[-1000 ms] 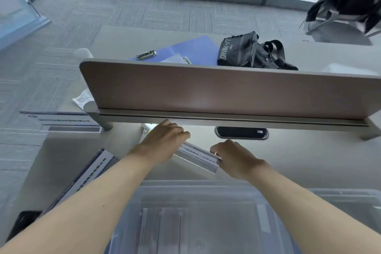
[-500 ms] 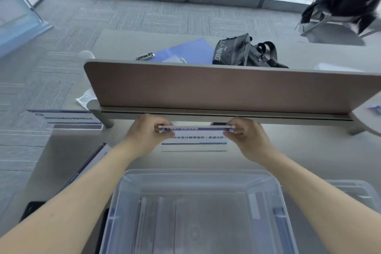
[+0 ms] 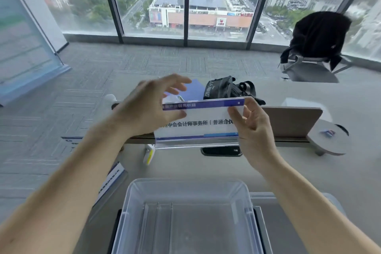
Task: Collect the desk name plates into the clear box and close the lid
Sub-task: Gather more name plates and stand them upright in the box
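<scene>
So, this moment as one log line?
name plate: held upright | left hand: thumb touches left end | right hand: pinches right end | clear box: open

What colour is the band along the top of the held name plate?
Blue-violet; the rest of the name plate face is white. Head view.

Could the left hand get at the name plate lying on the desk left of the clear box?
Probably yes: that flat blue-and-white acrylic name plate lies uncovered on the grey desk, just under the left forearm. The left hand is up at the raised white acrylic plate the right hand pinches.
</scene>
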`<state>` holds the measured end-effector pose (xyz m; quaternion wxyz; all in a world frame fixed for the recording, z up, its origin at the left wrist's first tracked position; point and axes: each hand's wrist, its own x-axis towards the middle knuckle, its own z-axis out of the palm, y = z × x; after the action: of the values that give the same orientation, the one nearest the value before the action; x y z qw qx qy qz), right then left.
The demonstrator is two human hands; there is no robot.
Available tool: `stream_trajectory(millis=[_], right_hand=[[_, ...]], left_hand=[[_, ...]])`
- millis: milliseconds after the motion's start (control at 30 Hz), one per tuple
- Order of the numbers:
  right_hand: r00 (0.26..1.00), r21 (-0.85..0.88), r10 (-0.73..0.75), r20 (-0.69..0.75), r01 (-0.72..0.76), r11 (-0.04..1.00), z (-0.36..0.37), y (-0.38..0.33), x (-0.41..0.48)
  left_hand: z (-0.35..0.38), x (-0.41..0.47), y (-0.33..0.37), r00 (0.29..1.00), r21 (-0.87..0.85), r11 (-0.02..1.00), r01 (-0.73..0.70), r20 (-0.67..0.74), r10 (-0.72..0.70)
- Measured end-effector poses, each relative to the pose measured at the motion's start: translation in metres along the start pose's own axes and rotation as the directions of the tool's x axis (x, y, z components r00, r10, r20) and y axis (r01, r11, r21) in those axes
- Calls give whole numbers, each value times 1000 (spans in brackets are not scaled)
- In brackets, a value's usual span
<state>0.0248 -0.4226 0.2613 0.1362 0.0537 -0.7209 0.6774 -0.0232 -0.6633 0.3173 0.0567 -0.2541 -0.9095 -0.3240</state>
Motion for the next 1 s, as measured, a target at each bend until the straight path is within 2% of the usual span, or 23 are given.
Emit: stream_trajectory(millis=[100, 200, 267, 300, 333, 400, 467, 567, 633, 700, 767, 833, 1000], right_hand=[[999, -46, -36, 21, 37, 998, -4, -18, -5], [998, -170, -34, -47, 25, 985, -13, -22, -23], [983, -255, 70, -172, -113, 960, -21, -14, -40], [960, -214, 177, -216, -224, 951, -21, -11, -49], [925, -101, 316, -209, -342, 934, -18, -8, -59], [839, 185, 541, -58, -524, 831, -5, -5, -77], [810, 349, 579, 95, -572, 742, 6, -5, -85], [785, 376, 595, 170, -610, 698, 13, -7, -87], [729, 291, 656, 196, -682, 671, 17, 2, -97], [642, 210, 729, 238, -767, 607, 24, 19, -117], [545, 155, 797, 262, -838, 522, 32, 39, -140], [469, 110, 838, 278, -883, 457, 38, 56, -162], [351, 19, 897, 268, -933, 359, 47, 105, -195]], left_hand=[[4, 10, 49, 986, 174, 984, -35, 165, 6], [13, 5, 69, 987, 219, 976, 1, 158, -36], [17, -1, 78, 993, 242, 969, 47, 96, -72], [19, -4, 83, 994, 236, 969, 78, 55, -94], [20, -6, 89, 993, 219, 969, 111, 11, -116], [24, -10, 100, 982, 171, 967, 188, -53, -182], [28, -20, 109, 958, 89, 954, 288, -43, -285], [35, -41, 111, 899, 57, 897, 437, 4, -438], [41, -58, 104, 837, 65, 836, 544, 26, -547], [54, -77, 90, 753, 50, 764, 643, 144, -642], [72, -98, 75, 671, 76, 709, 701, 266, -692], [92, -120, 61, 607, 124, 671, 731, 330, -723], [144, -160, 21, 505, 171, 623, 764, 442, -741]])
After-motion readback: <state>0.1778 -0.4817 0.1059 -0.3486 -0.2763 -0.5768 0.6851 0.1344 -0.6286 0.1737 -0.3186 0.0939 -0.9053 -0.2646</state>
